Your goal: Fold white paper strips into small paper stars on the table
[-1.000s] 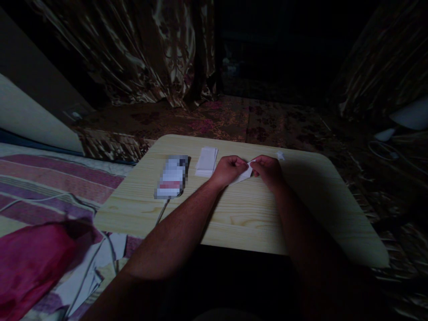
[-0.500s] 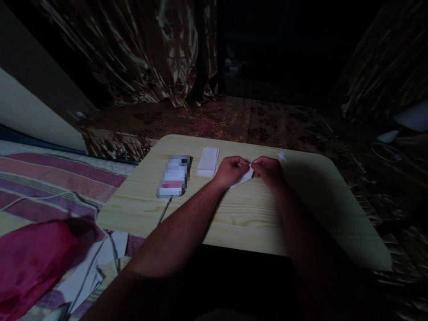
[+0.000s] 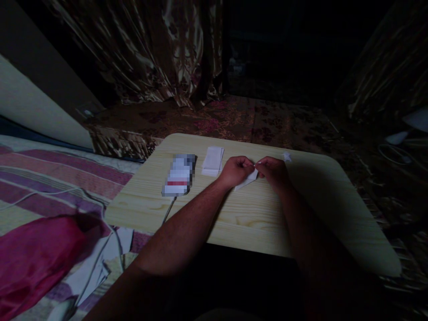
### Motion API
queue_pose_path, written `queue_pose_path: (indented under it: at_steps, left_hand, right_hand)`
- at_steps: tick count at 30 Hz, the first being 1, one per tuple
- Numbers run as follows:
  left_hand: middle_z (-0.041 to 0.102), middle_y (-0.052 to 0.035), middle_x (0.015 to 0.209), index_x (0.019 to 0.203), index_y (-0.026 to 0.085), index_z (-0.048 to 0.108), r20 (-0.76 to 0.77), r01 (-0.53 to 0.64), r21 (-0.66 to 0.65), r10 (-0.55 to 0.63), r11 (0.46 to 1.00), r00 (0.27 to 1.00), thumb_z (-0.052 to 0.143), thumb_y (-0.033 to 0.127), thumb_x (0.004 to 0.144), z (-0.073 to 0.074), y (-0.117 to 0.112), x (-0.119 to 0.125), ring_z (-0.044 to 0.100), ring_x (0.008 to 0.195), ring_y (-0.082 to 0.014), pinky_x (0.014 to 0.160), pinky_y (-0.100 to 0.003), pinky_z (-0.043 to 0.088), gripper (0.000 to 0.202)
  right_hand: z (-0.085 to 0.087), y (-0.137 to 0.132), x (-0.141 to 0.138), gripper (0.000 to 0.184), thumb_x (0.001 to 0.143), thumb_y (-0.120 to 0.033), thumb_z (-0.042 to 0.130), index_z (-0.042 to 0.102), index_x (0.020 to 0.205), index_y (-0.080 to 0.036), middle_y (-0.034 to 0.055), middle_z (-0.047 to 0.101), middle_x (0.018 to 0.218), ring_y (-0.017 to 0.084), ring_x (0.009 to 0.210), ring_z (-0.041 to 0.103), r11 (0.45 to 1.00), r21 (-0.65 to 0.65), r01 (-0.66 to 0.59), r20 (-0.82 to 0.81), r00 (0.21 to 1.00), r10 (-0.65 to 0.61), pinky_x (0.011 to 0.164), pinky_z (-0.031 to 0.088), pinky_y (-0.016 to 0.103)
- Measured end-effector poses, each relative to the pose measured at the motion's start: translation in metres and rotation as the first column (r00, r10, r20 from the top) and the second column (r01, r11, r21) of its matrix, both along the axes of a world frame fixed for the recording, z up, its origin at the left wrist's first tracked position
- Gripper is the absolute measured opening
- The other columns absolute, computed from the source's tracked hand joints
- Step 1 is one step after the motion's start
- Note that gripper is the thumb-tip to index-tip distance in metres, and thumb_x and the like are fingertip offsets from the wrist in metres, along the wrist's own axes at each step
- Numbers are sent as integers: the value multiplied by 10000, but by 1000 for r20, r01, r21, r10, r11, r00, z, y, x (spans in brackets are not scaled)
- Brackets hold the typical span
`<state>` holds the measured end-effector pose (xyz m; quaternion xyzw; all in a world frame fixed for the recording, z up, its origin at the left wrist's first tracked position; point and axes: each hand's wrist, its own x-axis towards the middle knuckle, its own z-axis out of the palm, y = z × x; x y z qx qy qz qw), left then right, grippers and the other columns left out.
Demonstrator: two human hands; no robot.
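Note:
Both my hands meet over a folded sheet of white paper [image 3: 247,180] on the small wooden table [image 3: 247,218]. My left hand [image 3: 236,170] is closed, with thumb and fingers pinching the paper's upper edge. Close beside it my right hand [image 3: 272,171] also pinches the paper, fingertips nearly touching the left ones. Part of the sheet is hidden behind the fingers. A stack of white paper slips [image 3: 213,160] lies left of my hands. Just past my right hand sits a small folded white paper piece [image 3: 286,156].
A phone [image 3: 179,175], blurred in the picture, lies on the table's left with a cable [image 3: 169,209] running off it. On the left, a striped bed [image 3: 50,176] holds a pink cloth [image 3: 36,258] and loose papers [image 3: 90,267]. Patterned curtains [image 3: 180,53] hang behind.
The whole view has shifted slightly, so things appear a little further right. My hands keep their pinch on the paper, with only slight finger movement.

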<state>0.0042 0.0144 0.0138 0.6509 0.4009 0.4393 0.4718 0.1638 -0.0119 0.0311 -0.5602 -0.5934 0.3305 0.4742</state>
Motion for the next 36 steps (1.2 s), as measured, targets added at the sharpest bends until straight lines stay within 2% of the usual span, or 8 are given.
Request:
queue_pose_path:
  at_steps: [5,11,26,32,36]
  left_hand:
    - [593,-1,631,713,123,652,11,18,-24,-18,1000,1000,651,324,694,1,-1,1,464,545,-75,534,-205,374,203]
    - [585,6,633,717,127,652,-38,19,15,-19,1000,999,629,303,706,-1,-1,2,460,556,-72,542,-201,373,178]
    - [561,14,614,701,132,635,-24,31,1,-31,1000,999,614,315,713,-1,-1,2,449,537,-72,519,-202,356,184]
    - [602,-6,654,705,126,643,11,32,-37,-32,999,999,618,298,699,0,-1,3,487,573,-84,545,-210,379,175]
    - [579,7,625,693,126,640,33,48,-66,-46,997,998,634,294,681,2,-1,2,456,547,-73,532,-207,362,168]
  right_hand:
    - [-2,1,0,134,695,-305,635,627,656,-177,-32,543,465,118,461,487,1000,1,13,9,1000,-13,472,342,242]
    - [-1,-1,0,121,698,-280,627,614,633,-179,-42,525,462,109,460,468,1000,11,1,13,1000,-1,474,334,238]
    - [-1,-1,2,195,720,-297,591,602,562,-183,-28,554,481,112,467,474,1000,19,14,83,996,-16,486,347,252]
    - [-1,1,2,143,704,-293,605,619,614,-183,-36,536,470,119,472,482,999,30,26,57,998,-28,491,356,253]
    - [0,0,1,102,683,-281,626,608,653,-185,-45,524,466,116,464,476,999,20,41,9,999,-42,480,347,247]
